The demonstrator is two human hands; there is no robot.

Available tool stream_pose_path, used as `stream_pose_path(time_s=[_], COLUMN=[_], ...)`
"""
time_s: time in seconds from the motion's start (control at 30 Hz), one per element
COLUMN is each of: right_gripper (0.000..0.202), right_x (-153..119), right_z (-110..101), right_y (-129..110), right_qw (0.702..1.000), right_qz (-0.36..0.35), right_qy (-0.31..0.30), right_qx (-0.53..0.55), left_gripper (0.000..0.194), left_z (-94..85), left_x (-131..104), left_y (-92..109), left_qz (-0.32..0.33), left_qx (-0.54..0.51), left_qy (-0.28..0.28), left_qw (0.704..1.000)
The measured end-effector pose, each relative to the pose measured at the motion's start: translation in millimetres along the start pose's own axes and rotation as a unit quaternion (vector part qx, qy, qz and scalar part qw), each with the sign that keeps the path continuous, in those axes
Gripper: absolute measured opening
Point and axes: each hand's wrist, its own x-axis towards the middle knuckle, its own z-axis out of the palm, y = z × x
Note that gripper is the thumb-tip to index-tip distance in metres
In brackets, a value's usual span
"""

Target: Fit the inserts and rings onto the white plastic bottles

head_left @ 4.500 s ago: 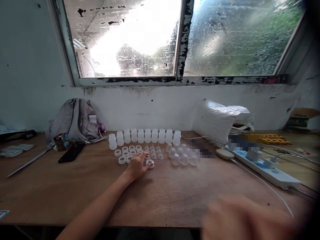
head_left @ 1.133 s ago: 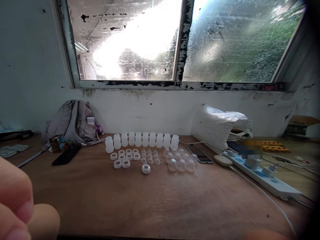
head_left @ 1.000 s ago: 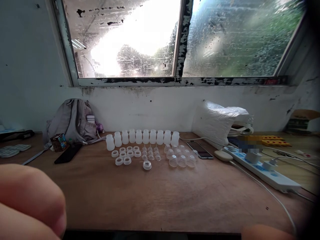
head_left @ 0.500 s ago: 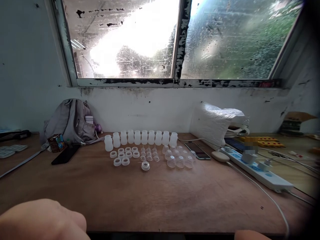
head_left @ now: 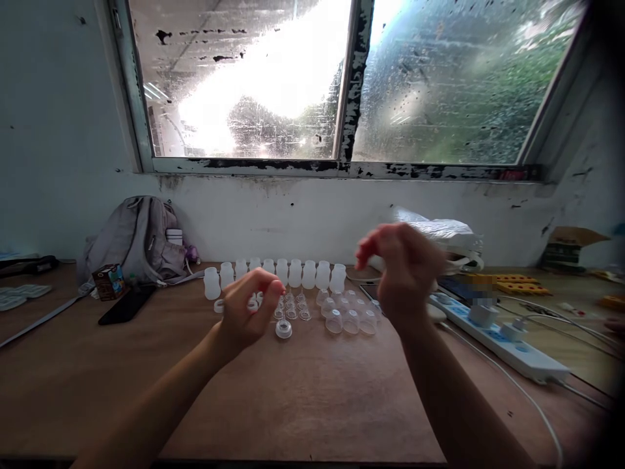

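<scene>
My left hand [head_left: 247, 306] hangs above the table before the white rings [head_left: 218, 305], its index finger and thumb curled together in a loop; no object shows in it. My right hand [head_left: 407, 277], smeared by motion, is raised with bent fingers pointing left, right of the clear domed caps [head_left: 350, 320]; whether it holds anything is unclear. A row of frosted white bottles [head_left: 295, 273] stands behind. Small clear nipple-like pieces [head_left: 291, 306] lie between rings and caps. One white ring with a clear piece in it [head_left: 283, 329] sits in front. My left hand hides most of the rings.
On the left are a grey backpack [head_left: 131, 238], a small box [head_left: 108, 281] and a black phone [head_left: 125, 306]. A white power strip [head_left: 541, 365] with cables lies right, near a silvery bag [head_left: 439, 227]. Another phone [head_left: 368, 292] is partly behind my right hand.
Both hands have come up from the bottom edge to over the table. My left hand now covers most of the rings. The bottles, caps and clear pieces keep their places.
</scene>
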Motion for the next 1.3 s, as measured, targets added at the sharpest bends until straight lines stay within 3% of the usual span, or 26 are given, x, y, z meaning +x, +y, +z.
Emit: stream_pose_path(time_s=[0.1, 0.2, 0.3, 0.37, 0.43, 0.63, 0.77, 0.83, 0.93, 1.0, 1.07, 1.17, 1.3], right_gripper=[0.024, 0.018, 0.046, 0.056, 0.052, 0.027, 0.024, 0.027, 0.025, 0.024, 0.025, 0.027, 0.032], right_x=[16, 6, -21, -36, -44, -45, -42, -36, -27, -25, -32, -54, -85], right_z=[31, 42, 39, 36, 37, 43, 38, 33, 27, 30, 39, 60, 84], right_y=[76, 167, 230, 252, 262, 264, 252, 242, 218, 198, 175, 142, 110], right_qw=[0.985, 0.924, 0.847, 0.835, 0.833, 0.834, 0.841, 0.862, 0.913, 0.943, 0.965, 0.979, 0.961], right_qz=[0.076, 0.203, 0.312, 0.315, 0.31, 0.316, 0.313, 0.297, 0.217, 0.169, 0.165, 0.19, 0.19], right_qy=[-0.046, -0.14, -0.23, -0.254, -0.266, -0.234, -0.193, -0.11, 0.063, 0.104, 0.088, -0.019, -0.191], right_qx=[-0.15, -0.294, -0.363, -0.372, -0.373, -0.387, -0.396, -0.397, -0.341, -0.266, -0.183, -0.066, 0.062], left_gripper=[0.011, 0.03, 0.046, 0.048, 0.047, 0.037, 0.031, 0.032, 0.034, 0.033, 0.033, 0.034, 0.033], left_z=[39.7, 58.7, 64.1, 65.1, 65.8, 63.7, 58.8, 56.3, 54.2, 54.1, 54.7, 54.8, 51.9], left_x=[-31, -82, -111, -116, -115, -113, -113, -111, -106, -102, -98, -92, -85], left_y=[-57, -98, -114, -114, -113, -113, -117, -118, -119, -118, -117, -115, -111], left_qz=[-0.095, -0.157, -0.179, -0.176, -0.167, -0.159, -0.165, -0.163, -0.179, -0.226, -0.288, -0.349, -0.358], left_qx=[0.09, 0.132, 0.153, 0.168, 0.18, 0.184, 0.174, 0.165, 0.125, 0.069, 0.003, -0.079, -0.147], left_qy=[-0.121, -0.23, -0.295, -0.31, -0.317, -0.33, -0.317, -0.292, -0.237, -0.194, -0.149, -0.085, -0.027], left_qw=[0.984, 0.951, 0.926, 0.919, 0.916, 0.912, 0.918, 0.928, 0.947, 0.952, 0.946, 0.93, 0.922])
